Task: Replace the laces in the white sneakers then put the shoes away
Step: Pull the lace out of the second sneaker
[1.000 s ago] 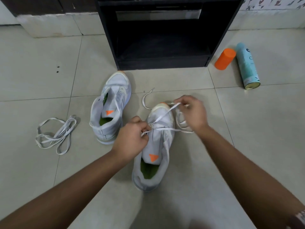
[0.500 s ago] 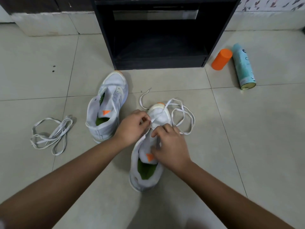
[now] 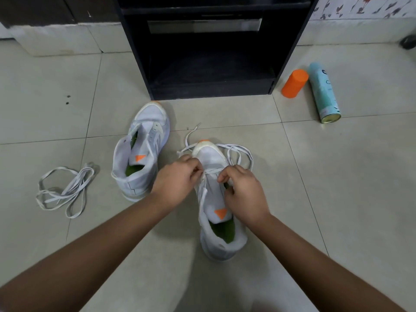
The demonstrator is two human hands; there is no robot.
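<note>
Two white sneakers with green insoles and orange tongue tags stand on the tiled floor. The near sneaker (image 3: 217,212) lies between my hands, toe pointing away. My left hand (image 3: 177,180) pinches a white lace (image 3: 238,152) at the shoe's left eyelets. My right hand (image 3: 244,192) pinches the same lace at the right eyelets, fingers curled over the tongue. The lace's loose loops trail round the toe. The second sneaker (image 3: 140,152) stands unlaced to the left. A separate white lace (image 3: 65,190) lies bundled on the floor at far left.
A black open cabinet (image 3: 211,84) stands just beyond the shoes, its low shelf dark. An orange cylinder (image 3: 294,83) and a light blue spray can (image 3: 324,93) lie on the floor to its right. A low tiled ledge (image 3: 60,39) runs along the back left.
My right hand came back from beyond the toe to the shoe's right eyelets. The lace, stretched before, now lies in slack loops round the toe. My left hand stayed at the left eyelets.
</note>
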